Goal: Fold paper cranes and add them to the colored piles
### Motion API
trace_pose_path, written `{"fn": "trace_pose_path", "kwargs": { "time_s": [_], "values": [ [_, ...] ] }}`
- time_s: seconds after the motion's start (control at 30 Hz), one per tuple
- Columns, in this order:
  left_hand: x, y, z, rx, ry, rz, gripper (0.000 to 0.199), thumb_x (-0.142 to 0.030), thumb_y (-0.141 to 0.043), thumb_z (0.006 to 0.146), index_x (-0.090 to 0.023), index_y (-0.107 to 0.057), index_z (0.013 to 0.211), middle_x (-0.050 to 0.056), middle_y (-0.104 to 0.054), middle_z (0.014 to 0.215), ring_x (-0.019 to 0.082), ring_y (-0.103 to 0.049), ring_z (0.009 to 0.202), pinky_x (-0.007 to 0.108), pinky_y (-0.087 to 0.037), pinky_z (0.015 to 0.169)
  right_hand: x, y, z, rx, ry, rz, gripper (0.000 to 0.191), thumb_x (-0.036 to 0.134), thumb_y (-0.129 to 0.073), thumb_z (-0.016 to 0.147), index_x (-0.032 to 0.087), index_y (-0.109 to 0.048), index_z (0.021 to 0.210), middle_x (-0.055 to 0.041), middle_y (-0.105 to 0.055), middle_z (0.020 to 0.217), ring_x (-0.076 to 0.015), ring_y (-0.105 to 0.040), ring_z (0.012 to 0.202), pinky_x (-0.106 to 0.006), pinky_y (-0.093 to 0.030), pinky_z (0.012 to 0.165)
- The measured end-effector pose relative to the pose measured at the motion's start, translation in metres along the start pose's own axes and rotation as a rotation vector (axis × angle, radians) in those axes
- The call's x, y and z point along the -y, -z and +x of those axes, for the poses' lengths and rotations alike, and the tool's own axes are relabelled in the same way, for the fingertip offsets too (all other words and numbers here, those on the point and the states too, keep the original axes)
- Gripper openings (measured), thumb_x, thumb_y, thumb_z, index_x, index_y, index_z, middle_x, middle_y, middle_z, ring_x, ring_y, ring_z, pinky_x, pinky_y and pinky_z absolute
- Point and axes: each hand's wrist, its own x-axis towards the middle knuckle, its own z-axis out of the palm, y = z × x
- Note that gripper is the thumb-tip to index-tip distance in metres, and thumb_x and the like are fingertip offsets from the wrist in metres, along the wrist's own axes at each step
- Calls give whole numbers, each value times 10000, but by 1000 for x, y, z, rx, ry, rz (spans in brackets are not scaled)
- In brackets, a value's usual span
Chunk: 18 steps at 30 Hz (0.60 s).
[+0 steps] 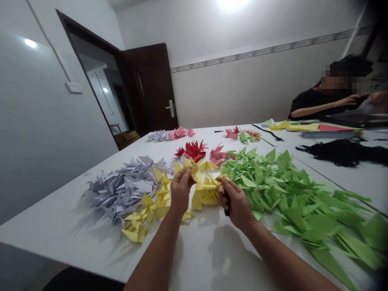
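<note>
While both forearms reach in over a white table (194, 258), left hand (182, 190) is half closed, fingers pinching the top of a bunch of yellow folded paper (206, 193). Right hand (236, 204) is curled almost shut around a slim black object (226, 205), exact tool can't be told, with fingertips against the same yellow paper. Paper bunch sits mid-table between both hands, held just above the tabletop. Left of it: a heap of lavender-grey folded paper pieces (124, 188) and loose yellow folded paper pieces (142, 216). Right hand is just beside a wide spread of pointed green paper leaves (273, 190). Farther on: a spiky red paper flower (191, 150) and a pink paper flower (217, 155). Across the table, a co-worker in a black top (330, 99) sits beside a mass of black strands (342, 152).
</note>
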Motion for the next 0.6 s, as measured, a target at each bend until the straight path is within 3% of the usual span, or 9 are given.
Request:
{"fn": "trace_pose_path", "kwargs": {
  "time_s": [0.1,0.2,0.27,0.33,0.47,0.6],
  "values": [
    [13,0,-14,248,-30,229,388,-514,-628,763,-147,-704,863,36,-661,774,113,-606,671,236,-505,639,4,2,2,-27,5,29,488,481,-802,590,198,-623,945,95,-468,538,-19,-271,367,-127,-199,299],
    [19,-1,-24,404,-180,492,411,-498,-503,864,-149,-718,843,87,-663,940,168,-622,844,277,-506,743,5,4,3,3,-26,21,474,532,-778,600,182,-608,869,108,-418,486,-16,-246,347,-126,-187,290],
    [19,-1,-26,416,-266,596,358,-449,-519,868,-154,-713,805,81,-665,919,178,-615,882,283,-492,781,3,5,3,18,-52,-6,454,544,-775,594,176,-564,755,104,-414,478,-14,-251,341,-127,-184,286],
    [18,-1,-24,394,-254,600,264,-399,-590,826,-156,-692,813,57,-664,849,155,-615,797,266,-490,727,1,6,4,24,-69,-38,445,516,-789,588,183,-516,700,108,-404,472,-12,-256,337,-127,-179,286],
    [21,-2,-19,366,-96,437,290,-308,-706,710,-157,-621,943,14,-640,787,86,-574,616,206,-461,582,-4,9,5,50,-74,-110,401,457,-799,600,198,-541,765,128,-346,456,-12,-238,328,-125,-164,292],
    [24,-3,-16,337,-97,332,382,-250,-730,673,-173,-567,1010,5,-626,813,72,-585,623,187,-464,586,-3,10,5,32,-41,-150,420,464,-788,599,190,-609,862,112,-396,479,-20,-276,331,-133,-184,289]
  ]
}}
